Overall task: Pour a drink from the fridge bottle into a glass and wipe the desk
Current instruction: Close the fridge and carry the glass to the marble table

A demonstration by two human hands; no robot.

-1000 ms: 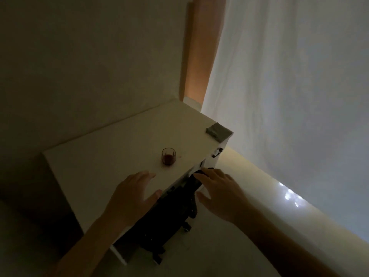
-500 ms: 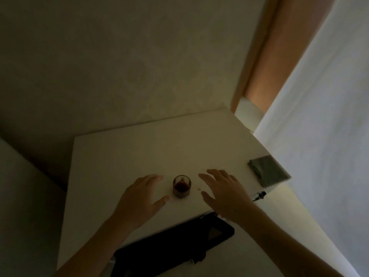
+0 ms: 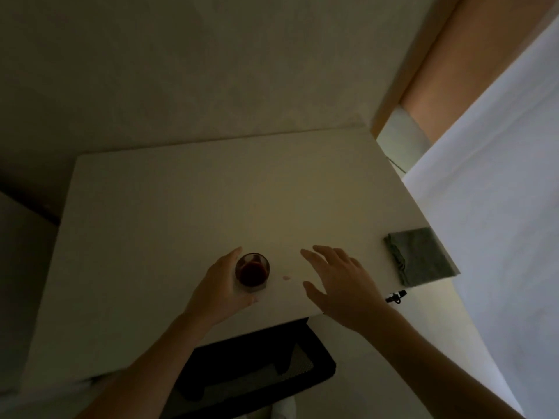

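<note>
A small glass (image 3: 252,272) holding dark red drink stands near the front edge of the white desk (image 3: 211,192). My left hand (image 3: 217,291) curves around the glass's left and near sides, fingers apart; I cannot tell whether it is touching. My right hand (image 3: 341,285) hovers open over the desk to the right of the glass, palm down, fingers spread. A small pinkish drop (image 3: 286,278) lies on the desk between glass and right hand. A folded grey-green cloth (image 3: 420,257) lies at the desk's right edge. No bottle is in view.
A black chair (image 3: 257,373) is tucked under the desk's front edge. A small dark clip or cable end (image 3: 396,296) hangs off the front right corner. A white curtain (image 3: 499,207) hangs along the right, and a wall stands behind the desk. The room is dim.
My view has swung over the desk, closer in. My left hand has moved right, up against the glass. My right hand has risen from the chair to above the desk.
</note>
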